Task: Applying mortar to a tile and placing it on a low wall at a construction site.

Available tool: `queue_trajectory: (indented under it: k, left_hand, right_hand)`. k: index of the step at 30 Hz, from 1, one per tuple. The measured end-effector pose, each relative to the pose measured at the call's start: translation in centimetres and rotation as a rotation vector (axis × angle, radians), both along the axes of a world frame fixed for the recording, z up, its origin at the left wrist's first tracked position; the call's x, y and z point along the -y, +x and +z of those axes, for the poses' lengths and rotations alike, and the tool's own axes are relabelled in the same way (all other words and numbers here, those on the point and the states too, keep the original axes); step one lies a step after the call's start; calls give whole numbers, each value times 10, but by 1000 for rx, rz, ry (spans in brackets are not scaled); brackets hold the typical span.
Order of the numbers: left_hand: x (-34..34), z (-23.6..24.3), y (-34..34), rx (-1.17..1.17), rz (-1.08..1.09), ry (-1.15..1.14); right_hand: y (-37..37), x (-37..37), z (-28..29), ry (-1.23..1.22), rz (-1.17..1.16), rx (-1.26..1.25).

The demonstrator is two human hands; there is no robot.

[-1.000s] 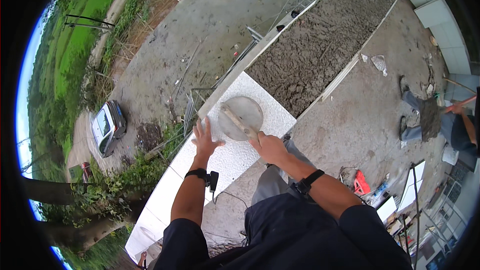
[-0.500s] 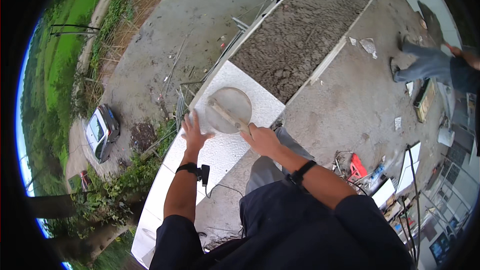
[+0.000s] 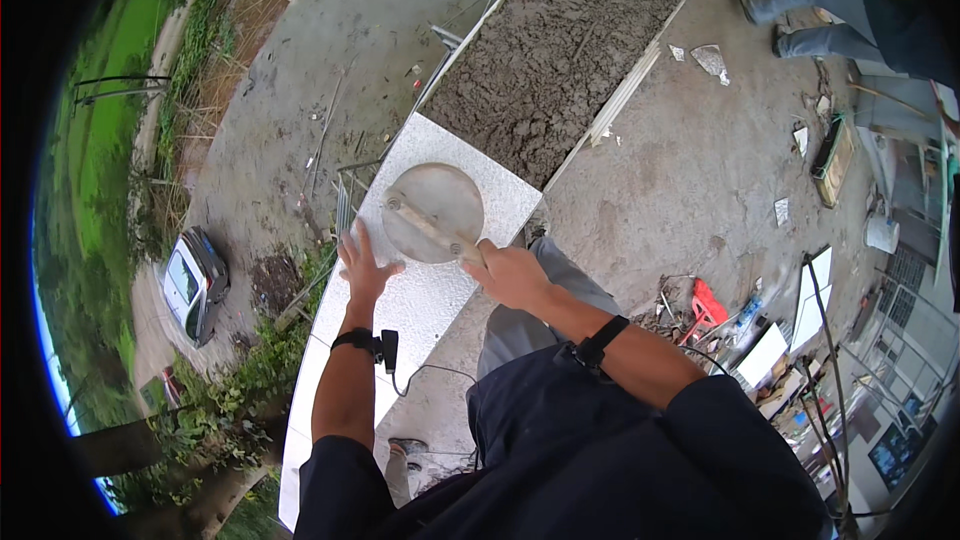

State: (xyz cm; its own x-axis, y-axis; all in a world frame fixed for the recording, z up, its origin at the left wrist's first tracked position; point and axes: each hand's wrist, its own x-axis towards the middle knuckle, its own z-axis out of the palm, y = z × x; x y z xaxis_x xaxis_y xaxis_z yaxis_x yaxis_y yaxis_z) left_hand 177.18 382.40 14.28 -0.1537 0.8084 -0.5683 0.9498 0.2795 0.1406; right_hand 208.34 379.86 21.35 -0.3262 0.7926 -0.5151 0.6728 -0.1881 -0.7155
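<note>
On a white glossy slab (image 3: 508, 202) lies a round, greyish disc float (image 3: 452, 192) with a wooden bar handle (image 3: 425, 227) across it. My right hand (image 3: 508, 275) is closed around the near end of that handle. Just left of the disc, my left hand (image 3: 364, 267) has its fingers spread, by the slab's left edge and apart from the float. Wet grey mortar (image 3: 560, 55) borders the slab's far edge. A dark strap with a small device (image 3: 389, 348) and cable is on my left wrist.
The ledge drops to lower ground at left, where a car (image 3: 194, 285) stands. Another person (image 3: 840, 20) is at the upper right. A red plastic object (image 3: 706, 302), white panels (image 3: 768, 355) and a metal trough (image 3: 833, 165) lie right. A shoe (image 3: 408, 446) shows below my left arm.
The whole view has shifted, so slab, float and hands appear farther left. The person at upper right has stepped to another spot. My right hand keeps its grip; my left stays spread.
</note>
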Motion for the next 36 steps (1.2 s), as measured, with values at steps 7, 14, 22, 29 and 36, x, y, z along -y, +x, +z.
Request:
queue_trajectory:
  k: [7,14,22,29,36]
  left_hand:
    - [-2,13,15,-85,-20,13]
    - [42,18,82,20,42,-60]
    - [51,3,71,-21,31,-74]
    - [46,11,81,6,67,-81]
    - [39,17,94,60,67,-75]
  right_hand:
    - [3,4,-23,27,-79,57]
    - [13,17,-20,43,-140,45]
    - [7,8,19,179,-41,-54]
    - [6,6,0,73,-42,60]
    - [19,5,-16,25,-77,46]
